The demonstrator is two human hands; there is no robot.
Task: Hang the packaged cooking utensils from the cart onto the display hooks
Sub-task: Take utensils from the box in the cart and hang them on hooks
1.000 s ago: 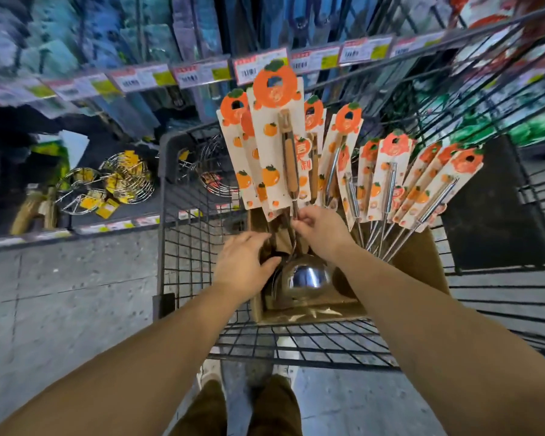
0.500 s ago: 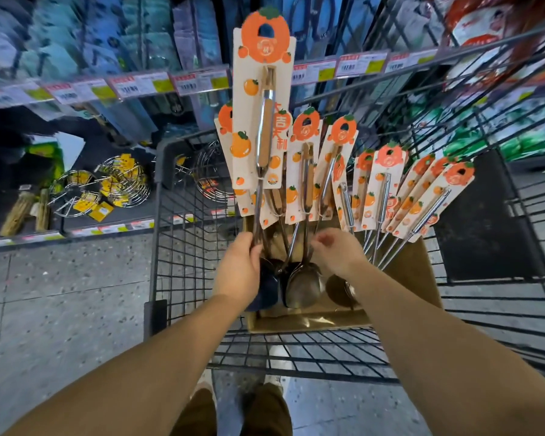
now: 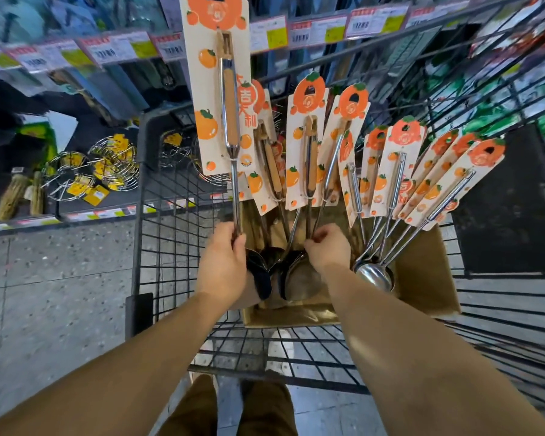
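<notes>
My left hand (image 3: 222,265) is clamped on the shaft of a ladle (image 3: 230,121), its card upright above my fist. My right hand (image 3: 328,247), just beside it, pinches another ladle's stem (image 3: 309,215) in the box (image 3: 422,278) inside the cart (image 3: 158,247).

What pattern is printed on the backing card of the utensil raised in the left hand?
White card printed with orange persimmon-like fruits with green leaves, orange hang tab on top; the head view shows it.
</notes>
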